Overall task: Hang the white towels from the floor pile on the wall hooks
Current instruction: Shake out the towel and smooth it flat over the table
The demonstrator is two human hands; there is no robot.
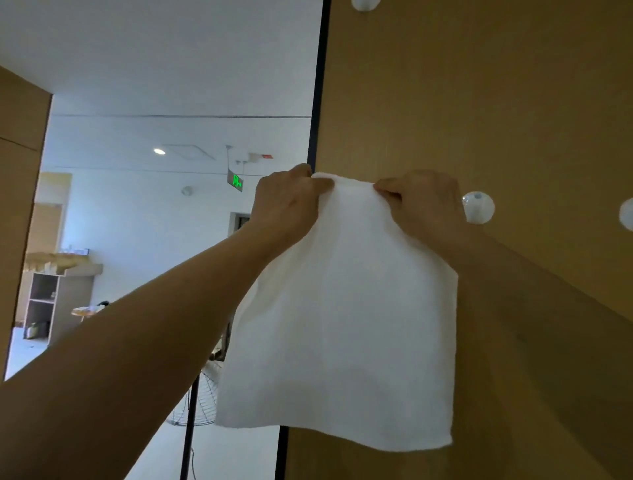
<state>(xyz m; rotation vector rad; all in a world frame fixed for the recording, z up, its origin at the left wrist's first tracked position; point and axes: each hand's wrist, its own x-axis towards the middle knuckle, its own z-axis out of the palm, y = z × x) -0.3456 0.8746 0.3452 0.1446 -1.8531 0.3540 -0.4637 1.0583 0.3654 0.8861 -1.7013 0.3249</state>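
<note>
A white towel [346, 308] hangs flat against the wooden wall panel [479, 102], near the panel's left edge. My left hand [287, 202] pinches the towel's top edge at its left corner. My right hand [421, 205] pinches the same edge a little to the right. Whatever is behind the top edge is hidden by the cloth and my fingers. A round white wall hook [478, 207] sits bare just right of my right hand. Another white hook [627, 214] shows at the frame's right edge, and a third hook [365, 4] is at the top.
A dark vertical frame strip [317, 102] borders the panel on the left. Beyond it is an open room with a standing fan [200, 401], a shelf unit [44, 305] and a green exit sign [235, 181]. The floor pile is out of view.
</note>
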